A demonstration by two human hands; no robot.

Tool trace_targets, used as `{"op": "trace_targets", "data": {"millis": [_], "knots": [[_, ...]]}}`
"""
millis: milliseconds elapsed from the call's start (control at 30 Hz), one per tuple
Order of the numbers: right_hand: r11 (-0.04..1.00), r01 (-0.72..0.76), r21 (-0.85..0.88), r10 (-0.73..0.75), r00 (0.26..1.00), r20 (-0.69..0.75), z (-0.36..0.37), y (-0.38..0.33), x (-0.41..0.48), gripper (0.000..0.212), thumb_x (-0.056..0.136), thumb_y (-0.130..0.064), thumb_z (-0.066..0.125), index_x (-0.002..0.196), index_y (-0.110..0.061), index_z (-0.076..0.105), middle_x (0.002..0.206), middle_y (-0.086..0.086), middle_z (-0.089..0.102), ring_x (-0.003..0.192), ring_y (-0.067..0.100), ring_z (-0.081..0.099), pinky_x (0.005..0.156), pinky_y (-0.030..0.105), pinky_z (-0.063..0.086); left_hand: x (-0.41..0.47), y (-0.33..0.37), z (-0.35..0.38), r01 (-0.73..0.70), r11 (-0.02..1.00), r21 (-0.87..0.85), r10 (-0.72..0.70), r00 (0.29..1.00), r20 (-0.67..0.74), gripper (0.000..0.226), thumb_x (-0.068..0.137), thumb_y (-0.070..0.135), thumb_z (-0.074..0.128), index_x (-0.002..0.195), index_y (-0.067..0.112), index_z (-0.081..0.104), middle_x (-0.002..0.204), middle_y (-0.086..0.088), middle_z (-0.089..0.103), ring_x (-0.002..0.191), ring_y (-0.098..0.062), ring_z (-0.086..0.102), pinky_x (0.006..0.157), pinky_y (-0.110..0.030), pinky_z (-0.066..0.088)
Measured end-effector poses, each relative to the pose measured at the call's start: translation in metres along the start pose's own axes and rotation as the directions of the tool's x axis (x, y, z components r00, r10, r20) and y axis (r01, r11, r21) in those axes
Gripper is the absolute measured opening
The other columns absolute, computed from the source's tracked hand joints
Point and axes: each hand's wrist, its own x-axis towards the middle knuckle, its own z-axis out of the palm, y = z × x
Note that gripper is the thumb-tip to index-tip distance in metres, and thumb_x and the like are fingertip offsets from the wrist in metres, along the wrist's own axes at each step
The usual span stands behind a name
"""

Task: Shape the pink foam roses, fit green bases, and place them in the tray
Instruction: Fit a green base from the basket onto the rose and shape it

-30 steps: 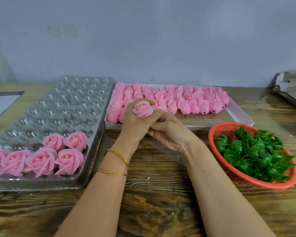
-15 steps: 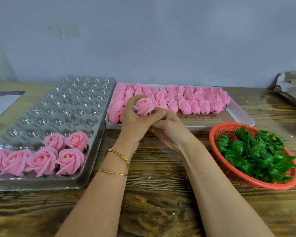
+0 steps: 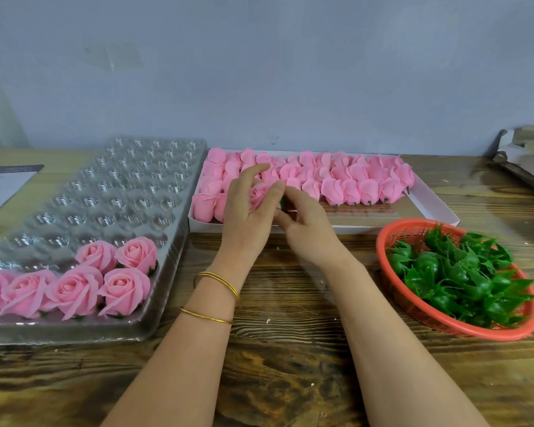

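A pink foam rose sits between my two hands above the near edge of the white box. My left hand cups it from the left, thumb on the petals and the other fingers spread. My right hand pinches it from the right, where a sliver of green base shows; most of the rose is hidden. Several finished roses fill the near rows of the clear plastic tray. Closed pink buds lie in the white box. Green bases fill a red basket.
Everything rests on a wooden table against a grey wall. A sheet of paper lies at the far left. Folded cardboard sits at the far right edge. Gold bangles circle my left wrist.
The rose has turned from facing up to lying behind my left palm. My left fingers have spread apart. Both hands have lifted slightly away over the box edge.
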Motion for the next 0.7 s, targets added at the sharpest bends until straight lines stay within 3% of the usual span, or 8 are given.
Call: {"op": "trace_targets", "data": {"millis": [100, 200, 267, 433, 700], "knots": [[0.998, 0.023, -0.06, -0.023, 1.0, 0.001, 0.001, 0.0, -0.001, 0.03, 0.093, 0.001, 0.055, 0.122, -0.005, 0.06, 0.112, 0.011, 0.065, 0.108, 0.026, 0.058, 0.097, 0.048, 0.045, 0.0, -0.003, 0.002, -0.071, 0.993, 0.098, 0.071, 0.997, 0.009, 0.027, 0.1, 0.027, 0.052, 0.126, 0.021, 0.057, 0.124, -0.004, 0.055, 0.116, -0.016, 0.052, 0.102, -0.037, 0.046], [0.994, 0.043, -0.102, -0.042, 0.999, 0.013, 0.003, -0.001, -0.001, 0.034, 0.09, 0.004, 0.054, 0.123, -0.005, 0.06, 0.111, 0.014, 0.064, 0.108, 0.03, 0.057, 0.096, 0.05, 0.045, 0.0, -0.006, 0.003, -0.096, 0.977, 0.192, 0.094, 0.995, 0.018, 0.026, 0.103, 0.023, 0.048, 0.127, 0.018, 0.057, 0.121, 0.0, 0.052, 0.111, -0.012, 0.05, 0.092, -0.007, 0.038], [0.992, 0.041, -0.117, -0.039, 0.999, 0.021, 0.004, -0.001, -0.001, 0.037, 0.089, 0.006, 0.053, 0.123, -0.005, 0.059, 0.111, 0.015, 0.063, 0.108, 0.03, 0.056, 0.096, 0.049, 0.044, -0.001, -0.007, 0.003, -0.097, 0.967, 0.237, 0.096, 0.995, 0.014, 0.026, 0.103, 0.021, 0.046, 0.126, 0.016, 0.057, 0.114, 0.0, 0.048, 0.103, -0.009, 0.048, 0.082, 0.004, 0.031], [0.99, 0.058, -0.131, -0.056, 0.998, 0.015, 0.006, -0.002, -0.002, 0.035, 0.085, 0.009, 0.052, 0.117, -0.003, 0.061, 0.107, 0.015, 0.064, 0.103, 0.03, 0.057, 0.092, 0.05, 0.045, 0.0, -0.009, 0.002, -0.09, 0.95, 0.298, 0.09, 0.996, 0.015, 0.023, 0.102, 0.017, 0.047, 0.119, 0.01, 0.06, 0.105, -0.002, 0.049, 0.098, -0.015, 0.051, 0.078, 0.001, 0.033], [0.993, 0.058, -0.1, -0.06, 0.998, -0.009, 0.006, -0.004, -0.004, 0.037, 0.082, 0.012, 0.05, 0.112, -0.004, 0.065, 0.1, 0.011, 0.069, 0.094, 0.025, 0.062, 0.085, 0.047, 0.05, 0.001, -0.011, 0.002, -0.088, 0.919, 0.385, 0.082, 0.996, 0.032, 0.02, 0.1, 0.016, 0.049, 0.111, 0.007, 0.063, 0.108, -0.009, 0.06, 0.093, -0.011, 0.046, 0.07, -0.009, 0.029]]}}
